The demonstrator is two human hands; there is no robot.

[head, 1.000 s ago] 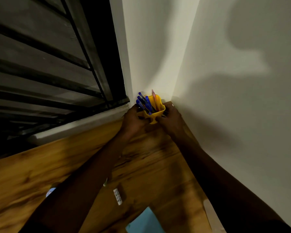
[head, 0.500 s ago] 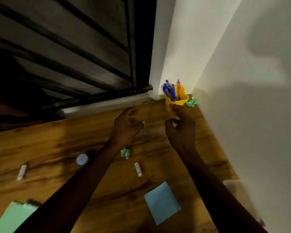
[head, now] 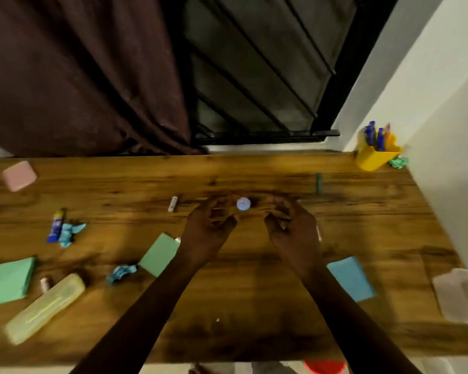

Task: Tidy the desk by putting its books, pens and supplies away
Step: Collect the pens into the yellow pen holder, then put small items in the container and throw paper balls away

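A yellow pen holder [head: 373, 156] with several blue pens [head: 373, 136] stands in the desk's far right corner. My left hand [head: 210, 225] and my right hand [head: 292, 225] hover over the middle of the wooden desk [head: 241, 292], fingers curled and apart, holding nothing. A small round pale-blue object [head: 243, 204] lies between their fingertips. Scattered around are green note pads [head: 160, 253] [head: 10, 280], a blue note pad [head: 350, 278], a pink pad [head: 19, 175], a yellowish pencil case [head: 45, 306], a blue tube [head: 56, 225], a white eraser [head: 173, 203] and a green stick [head: 318, 183].
Crumpled paper balls lie on the desk [head: 120, 273] [head: 70, 233] and beside the pen holder [head: 399, 161]. A clear plastic box [head: 459, 295] sits at the right edge. A white wall runs along the right, a dark curtain [head: 79, 76] and barred window behind.
Both hands let go of the pen holder in the corner and drew back to the desk's middle. My view swung left and down, so more of the desk shows.
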